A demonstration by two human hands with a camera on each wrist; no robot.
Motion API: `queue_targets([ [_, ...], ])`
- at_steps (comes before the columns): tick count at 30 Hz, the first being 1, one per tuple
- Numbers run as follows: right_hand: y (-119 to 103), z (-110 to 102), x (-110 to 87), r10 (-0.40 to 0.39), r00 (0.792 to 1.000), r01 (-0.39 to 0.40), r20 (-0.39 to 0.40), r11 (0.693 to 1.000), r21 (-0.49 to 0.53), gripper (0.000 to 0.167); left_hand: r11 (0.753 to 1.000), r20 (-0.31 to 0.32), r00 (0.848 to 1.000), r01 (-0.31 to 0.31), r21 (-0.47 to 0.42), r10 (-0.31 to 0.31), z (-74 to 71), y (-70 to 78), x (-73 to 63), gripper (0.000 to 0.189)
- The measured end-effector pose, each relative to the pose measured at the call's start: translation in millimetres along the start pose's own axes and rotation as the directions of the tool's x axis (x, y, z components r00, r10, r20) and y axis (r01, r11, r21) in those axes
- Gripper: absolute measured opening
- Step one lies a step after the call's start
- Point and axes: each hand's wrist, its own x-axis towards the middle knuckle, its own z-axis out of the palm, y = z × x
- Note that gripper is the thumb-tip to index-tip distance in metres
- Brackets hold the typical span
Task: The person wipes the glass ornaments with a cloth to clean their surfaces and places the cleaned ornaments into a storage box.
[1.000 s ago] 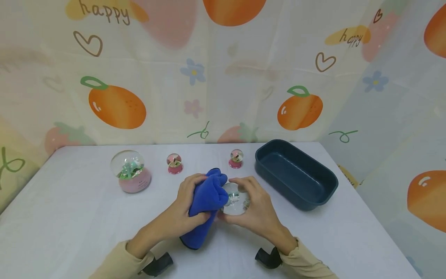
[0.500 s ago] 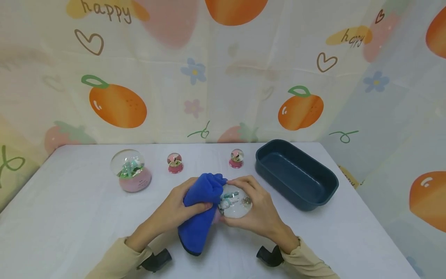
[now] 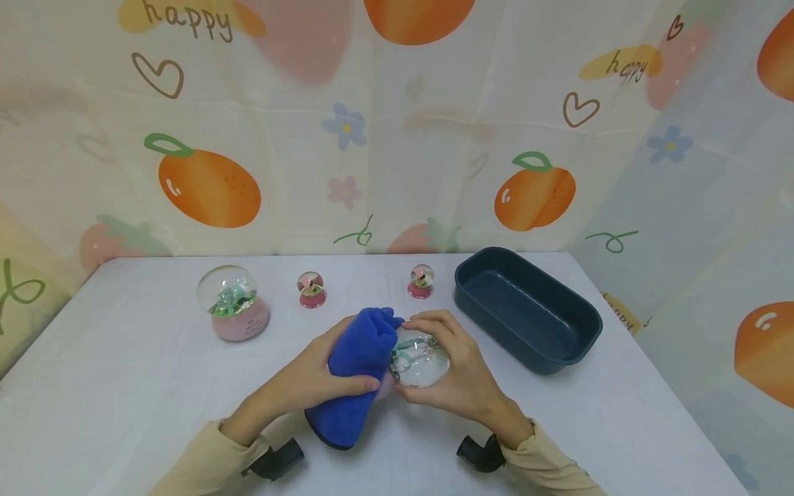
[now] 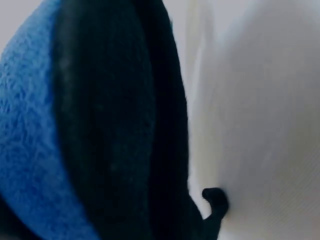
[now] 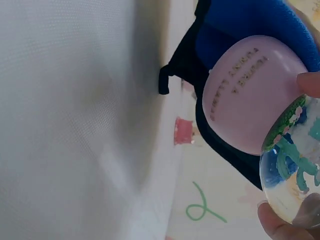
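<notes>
My right hand point(image 3: 459, 368) grips a snow globe point(image 3: 422, 362) by its clear dome, thumb below and fingers above. The globe lies tilted on its side, its base toward the left. In the right wrist view its pink lettered base point(image 5: 250, 95) shows against the blue cloth, with green figures inside the dome. My left hand point(image 3: 313, 375) holds a folded blue cloth point(image 3: 362, 351) with a dark edge, thumb across the front, against the base. Cloth point(image 4: 30, 130) fills much of the left wrist view and hides the left fingers there.
A large snow globe point(image 3: 234, 303) with a pink base stands at the left. Two small globes, one on the left point(image 3: 311, 289) and one on the right point(image 3: 420, 281), stand at the back. A dark blue rectangular tub point(image 3: 527, 358) sits at the right on the white table point(image 3: 124, 386).
The blue cloth has shifted slightly left and down with my left hand, and its folds have changed. The held globe has turned a little, showing more of its dome.
</notes>
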Motion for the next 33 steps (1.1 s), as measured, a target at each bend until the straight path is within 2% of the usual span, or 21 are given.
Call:
queue_targets([
  [2, 0.1, -0.4, 0.4, -0.006, 1.0, 0.006, 0.001, 1.0, -0.001, 0.077, 1.0, -0.01, 1.0, -0.021, 0.013, 0.021, 1.3, -0.2, 0.3, 0.072],
  [5, 0.0, -0.9, 0.8, -0.011, 1.0, 0.011, 0.007, 1.0, 0.001, 0.077, 0.999, -0.07, 0.996, -0.048, 0.026, 0.049, 2.0, -0.7, 1.1, 0.061],
  [10, -0.7, -1.5, 1.1, -0.019, 0.999, 0.018, 0.031, 1.0, 0.01, 0.076, 0.998, -0.196, 0.978, -0.063, 0.026, 0.067, -1.1, -2.5, 2.8, 0.05],
  [13, -1.5, -2.6, 1.7, -0.026, 0.999, 0.026, 0.039, 1.0, 0.017, 0.077, 0.997, -0.232, 0.97, -0.075, 0.009, 0.075, -4.1, -4.2, 3.8, 0.05],
  [16, -2.1, -4.2, 2.5, -0.031, 0.999, 0.03, 0.037, 0.999, 0.031, 0.077, 0.998, -0.205, 0.978, -0.053, -0.025, 0.047, -5.8, -5.1, 4.0, 0.056],
  [20, -3.2, -5.4, 2.9, -0.039, 0.999, 0.037, 0.029, 0.998, 0.059, 0.076, 0.997, -0.081, 0.996, -0.029, -0.066, 0.024, -7.6, -6.4, 2.9, 0.067],
  [22, -3.6, -5.7, 3.1, -0.043, 0.999, 0.042, 0.019, 0.997, 0.063, 0.076, 0.996, -0.012, 0.999, -0.038, -0.086, 0.037, -8.5, -7.5, 2.8, 0.071],
  [25, -3.6, -6.2, 3.1, -0.052, 0.999, 0.051, 0.002, 0.997, 0.066, 0.076, 0.992, 0.052, 0.997, -0.055, -0.109, 0.061, -8.9, -9.8, 2.3, 0.075],
  [29, -3.1, -7.7, 2.8, -0.054, 0.999, 0.054, -0.009, 0.996, 0.07, 0.076, 0.987, 0.078, 0.993, -0.077, -0.141, 0.089, -6.9, -9.8, 1.7, 0.081],
  [33, -1.8, -9.6, 3.2, -0.051, 0.999, 0.052, -0.018, 0.997, 0.06, 0.078, 0.981, 0.046, 0.993, -0.095, -0.169, 0.105, -3.7, -6.6, 0.1, 0.084],
])
